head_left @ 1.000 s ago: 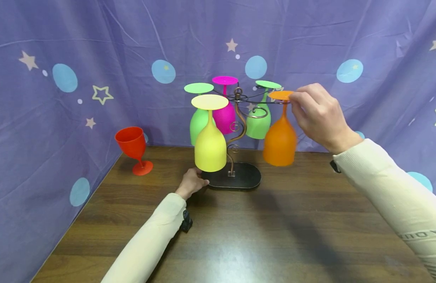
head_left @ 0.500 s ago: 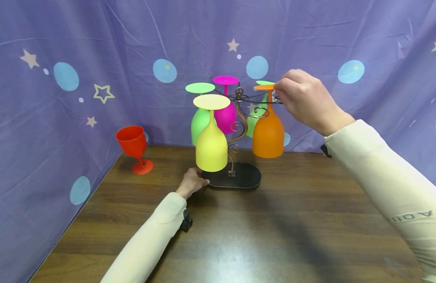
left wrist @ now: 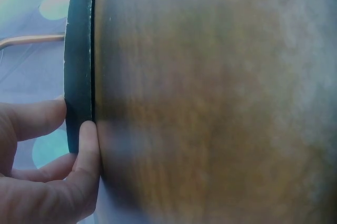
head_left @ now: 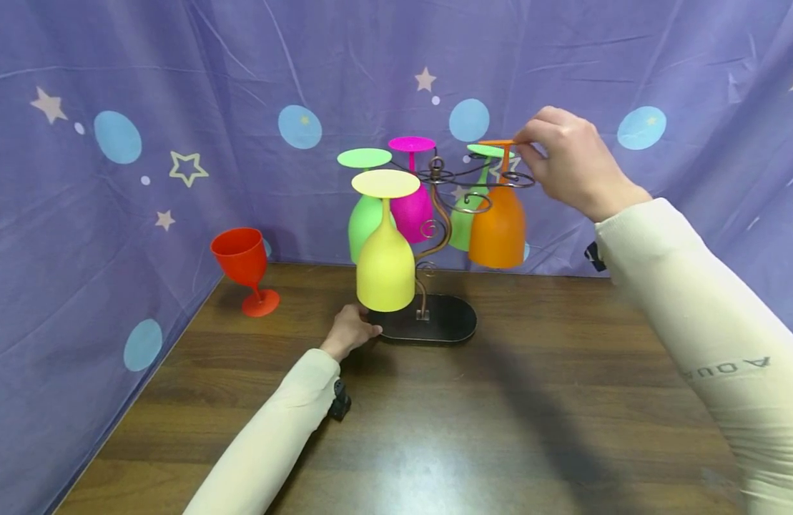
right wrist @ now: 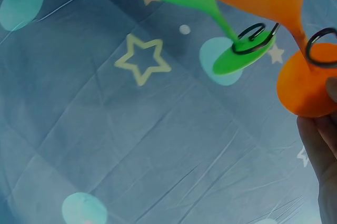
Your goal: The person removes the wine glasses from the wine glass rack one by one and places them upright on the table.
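An orange goblet (head_left: 497, 229) hangs upside down from my right hand (head_left: 573, 161), which pinches the edge of its round foot. In the right wrist view its stem lies by the curled end of a dark wire arm (right wrist: 319, 50). This arm belongs to a metal glass rack (head_left: 436, 172). Upside down on the rack hang a yellow goblet (head_left: 386, 275), a magenta goblet (head_left: 414, 211), a green goblet (head_left: 364, 222) at left and another green goblet (head_left: 462, 222), partly hidden behind the orange one. My left hand (head_left: 350, 333) grips the left end of the rack's black oval base (head_left: 444, 318).
A red goblet (head_left: 242, 257) stands upright on the wooden table (head_left: 396, 429), left of the rack. Close behind the table and along its left side hangs a purple curtain (head_left: 370, 71) with stars and dots.
My right hand first carried the orange goblet left, then raised it and brought it slightly back to the right, by the wire arm. The left hand and the rack stay in place.
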The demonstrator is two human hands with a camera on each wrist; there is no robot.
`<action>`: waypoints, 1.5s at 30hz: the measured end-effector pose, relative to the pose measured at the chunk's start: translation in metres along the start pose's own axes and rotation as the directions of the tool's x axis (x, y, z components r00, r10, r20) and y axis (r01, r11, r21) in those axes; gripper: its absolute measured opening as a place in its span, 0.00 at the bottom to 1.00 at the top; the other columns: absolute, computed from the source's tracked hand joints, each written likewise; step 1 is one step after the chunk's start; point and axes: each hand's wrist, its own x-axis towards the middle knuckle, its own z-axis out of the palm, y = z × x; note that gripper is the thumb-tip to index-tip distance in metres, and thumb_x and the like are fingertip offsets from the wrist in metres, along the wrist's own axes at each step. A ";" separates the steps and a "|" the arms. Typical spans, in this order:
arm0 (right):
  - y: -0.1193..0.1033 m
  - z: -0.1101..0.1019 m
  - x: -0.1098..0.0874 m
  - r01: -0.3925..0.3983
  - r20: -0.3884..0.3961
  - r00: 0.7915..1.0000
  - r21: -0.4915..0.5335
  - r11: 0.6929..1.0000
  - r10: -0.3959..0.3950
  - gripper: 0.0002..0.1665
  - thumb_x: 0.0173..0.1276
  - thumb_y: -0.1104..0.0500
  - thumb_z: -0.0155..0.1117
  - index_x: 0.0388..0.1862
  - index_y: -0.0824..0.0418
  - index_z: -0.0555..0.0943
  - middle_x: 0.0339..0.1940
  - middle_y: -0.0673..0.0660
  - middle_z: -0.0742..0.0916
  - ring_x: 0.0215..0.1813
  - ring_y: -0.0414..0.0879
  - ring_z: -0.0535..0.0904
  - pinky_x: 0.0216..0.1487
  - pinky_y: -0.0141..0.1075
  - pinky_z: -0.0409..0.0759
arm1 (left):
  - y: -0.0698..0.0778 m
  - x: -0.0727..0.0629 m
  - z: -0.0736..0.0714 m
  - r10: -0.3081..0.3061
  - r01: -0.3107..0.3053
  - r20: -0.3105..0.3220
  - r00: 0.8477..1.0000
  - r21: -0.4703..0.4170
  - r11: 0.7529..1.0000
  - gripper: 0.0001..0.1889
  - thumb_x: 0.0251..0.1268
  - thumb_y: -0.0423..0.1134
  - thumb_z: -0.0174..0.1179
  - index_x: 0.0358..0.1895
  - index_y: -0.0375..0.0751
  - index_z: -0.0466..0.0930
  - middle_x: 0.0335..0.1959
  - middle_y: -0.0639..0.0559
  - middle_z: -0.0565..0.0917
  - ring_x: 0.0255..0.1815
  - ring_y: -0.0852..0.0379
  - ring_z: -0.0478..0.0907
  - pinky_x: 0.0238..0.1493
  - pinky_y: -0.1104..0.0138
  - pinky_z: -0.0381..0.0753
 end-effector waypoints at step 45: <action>-0.021 -0.014 -0.105 -0.153 -0.510 0.847 0.039 0.987 0.152 0.04 0.58 0.70 0.63 0.29 0.71 0.84 0.27 0.66 0.83 0.33 0.61 0.77 0.44 0.30 0.71 | 0.015 -0.046 0.009 0.139 -0.145 -0.046 0.989 -0.150 0.978 0.25 0.54 0.33 0.67 0.56 0.26 0.73 0.49 0.33 0.77 0.50 0.42 0.75 0.53 0.53 0.74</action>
